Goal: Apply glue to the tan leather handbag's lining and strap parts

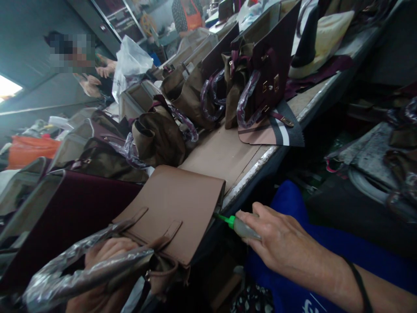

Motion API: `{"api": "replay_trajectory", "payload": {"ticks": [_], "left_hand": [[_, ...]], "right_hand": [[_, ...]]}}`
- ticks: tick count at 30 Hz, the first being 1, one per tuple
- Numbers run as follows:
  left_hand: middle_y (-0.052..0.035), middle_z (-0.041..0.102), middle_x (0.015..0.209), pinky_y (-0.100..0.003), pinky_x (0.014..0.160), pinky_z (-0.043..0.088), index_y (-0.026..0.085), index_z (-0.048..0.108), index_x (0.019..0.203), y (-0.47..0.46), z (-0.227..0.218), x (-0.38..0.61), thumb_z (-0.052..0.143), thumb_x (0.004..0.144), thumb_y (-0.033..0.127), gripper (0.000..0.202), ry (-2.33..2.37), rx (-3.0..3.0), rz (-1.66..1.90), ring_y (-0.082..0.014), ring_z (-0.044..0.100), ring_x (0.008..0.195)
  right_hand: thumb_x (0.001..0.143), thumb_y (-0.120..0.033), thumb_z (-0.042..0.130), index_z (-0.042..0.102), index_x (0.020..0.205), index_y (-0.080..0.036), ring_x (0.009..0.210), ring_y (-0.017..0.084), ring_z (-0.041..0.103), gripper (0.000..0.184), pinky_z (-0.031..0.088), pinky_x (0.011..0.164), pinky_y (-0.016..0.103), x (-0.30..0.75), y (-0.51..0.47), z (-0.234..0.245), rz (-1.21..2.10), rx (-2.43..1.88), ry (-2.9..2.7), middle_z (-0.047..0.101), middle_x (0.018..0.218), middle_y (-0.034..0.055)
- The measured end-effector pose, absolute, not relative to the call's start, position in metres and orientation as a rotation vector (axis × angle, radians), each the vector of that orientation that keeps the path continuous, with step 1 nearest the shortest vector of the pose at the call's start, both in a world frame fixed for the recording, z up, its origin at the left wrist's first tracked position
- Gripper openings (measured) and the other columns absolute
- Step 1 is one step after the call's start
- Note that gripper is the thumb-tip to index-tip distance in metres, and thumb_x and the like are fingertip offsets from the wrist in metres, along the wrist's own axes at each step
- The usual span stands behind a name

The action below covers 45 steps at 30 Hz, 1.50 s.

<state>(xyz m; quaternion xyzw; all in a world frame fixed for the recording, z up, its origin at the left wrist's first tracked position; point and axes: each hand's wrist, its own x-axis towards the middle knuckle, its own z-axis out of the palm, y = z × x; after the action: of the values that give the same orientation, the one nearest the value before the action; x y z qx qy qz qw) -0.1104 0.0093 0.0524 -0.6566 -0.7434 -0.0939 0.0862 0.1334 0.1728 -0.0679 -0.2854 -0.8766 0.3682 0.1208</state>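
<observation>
A tan handbag (176, 200) lies tilted at the near edge of the bench, its two handles wrapped in clear plastic. My left hand (109, 256) is closed on the bag at its open end, partly hidden behind the wrapped handle (87, 269). In my right hand (276, 234) is a small squeeze bottle (244, 229) with a green nozzle, gripped between thumb and fingers. The nozzle's tip points at the bag's right side edge; whether it touches is unclear.
Several dark maroon handbags (270, 74) with plastic-wrapped handles crowd the workbench (224, 152). Pink, white and grey striped pieces (273, 130) overhang its front edge. Across the bench, a person's hands (94, 78) show beside a clear plastic bag (132, 63). Another person in an orange apron (192, 19) stands farther back.
</observation>
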Motion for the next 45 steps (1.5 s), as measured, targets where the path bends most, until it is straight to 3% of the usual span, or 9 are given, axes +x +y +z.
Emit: {"api": "replay_trajectory", "payload": {"ticks": [5, 10, 18, 22, 28, 33, 39, 45], "left_hand": [[0.0018, 0.058, 0.087, -0.035, 0.083, 0.037, 0.030, 0.059, 0.088, 0.009, 0.050, -0.111, 0.049, 0.087, 0.035, 0.011, -2.313, -1.932, -0.508, -0.0202, 0.054, 0.085], [0.0021, 0.060, 0.080, -0.032, 0.079, 0.039, 0.023, 0.058, 0.086, 0.016, 0.056, -0.112, 0.052, 0.088, 0.033, 0.012, -2.176, -2.064, -0.316, -0.0170, 0.055, 0.077], [0.0030, 0.058, 0.079, -0.029, 0.077, 0.038, 0.021, 0.059, 0.085, 0.019, 0.055, -0.113, 0.056, 0.087, 0.032, 0.011, -2.188, -2.089, -0.365, -0.0147, 0.054, 0.077], [0.0029, 0.059, 0.079, -0.029, 0.077, 0.036, 0.021, 0.059, 0.085, 0.019, 0.053, -0.114, 0.053, 0.089, 0.030, 0.011, -2.148, -2.131, -0.334, -0.0147, 0.053, 0.077], [0.0020, 0.059, 0.074, -0.032, 0.076, 0.035, 0.020, 0.061, 0.077, 0.016, 0.049, -0.112, 0.054, 0.088, 0.032, 0.017, -2.245, -2.122, -0.442, -0.0153, 0.053, 0.072], [0.0010, 0.059, 0.077, -0.033, 0.081, 0.034, 0.021, 0.063, 0.082, 0.011, 0.047, -0.114, 0.055, 0.089, 0.034, 0.017, -2.302, -2.105, -0.407, -0.0163, 0.053, 0.077], [0.0015, 0.057, 0.075, -0.034, 0.083, 0.032, 0.019, 0.060, 0.079, 0.010, 0.044, -0.115, 0.054, 0.089, 0.030, 0.017, -2.330, -2.124, -0.367, -0.0157, 0.052, 0.075], [0.0016, 0.057, 0.073, -0.034, 0.079, 0.031, 0.020, 0.061, 0.078, 0.013, 0.043, -0.114, 0.052, 0.090, 0.035, 0.022, -2.307, -2.136, -0.334, -0.0163, 0.052, 0.074]], "right_hand": [[0.082, -0.013, 0.055, 0.053, 0.108, -0.026, 0.078, 0.017, 0.049, 0.029, 0.041, 0.067, 0.032, 0.135, 0.167, -0.071, 1.087, -0.814, -2.520, 0.043, 0.087, 0.0013], [0.081, -0.013, 0.051, 0.051, 0.109, -0.025, 0.073, 0.017, 0.050, 0.030, 0.045, 0.062, 0.032, 0.137, 0.155, -0.072, 1.034, -0.711, -2.506, 0.043, 0.085, 0.0018], [0.072, -0.010, 0.052, 0.053, 0.113, -0.022, 0.076, 0.018, 0.057, 0.043, 0.053, 0.059, 0.030, 0.137, 0.135, -0.059, 0.891, -0.609, -2.483, 0.052, 0.090, 0.0045], [0.074, -0.016, 0.052, 0.058, 0.107, -0.021, 0.076, 0.017, 0.059, 0.034, 0.051, 0.058, 0.021, 0.136, 0.127, -0.049, 0.706, -0.618, -2.465, 0.056, 0.085, 0.0054], [0.085, -0.028, 0.050, 0.060, 0.105, -0.021, 0.072, 0.016, 0.059, 0.023, 0.050, 0.058, 0.020, 0.128, 0.120, -0.044, 0.568, -0.622, -2.456, 0.055, 0.075, 0.0051], [0.081, -0.018, 0.049, 0.060, 0.104, -0.022, 0.071, 0.016, 0.059, 0.026, 0.049, 0.057, 0.020, 0.127, 0.114, -0.041, 0.513, -0.548, -2.459, 0.056, 0.076, 0.0049], [0.059, -0.004, 0.043, 0.061, 0.103, -0.019, 0.069, 0.020, 0.060, 0.050, 0.052, 0.050, 0.027, 0.128, 0.122, -0.041, 0.559, -0.518, -2.479, 0.060, 0.084, 0.0060], [0.070, -0.006, 0.043, 0.060, 0.096, -0.024, 0.062, 0.017, 0.058, 0.036, 0.045, 0.041, 0.023, 0.127, 0.119, -0.033, 0.495, -0.397, -2.433, 0.061, 0.080, 0.0029]]}}
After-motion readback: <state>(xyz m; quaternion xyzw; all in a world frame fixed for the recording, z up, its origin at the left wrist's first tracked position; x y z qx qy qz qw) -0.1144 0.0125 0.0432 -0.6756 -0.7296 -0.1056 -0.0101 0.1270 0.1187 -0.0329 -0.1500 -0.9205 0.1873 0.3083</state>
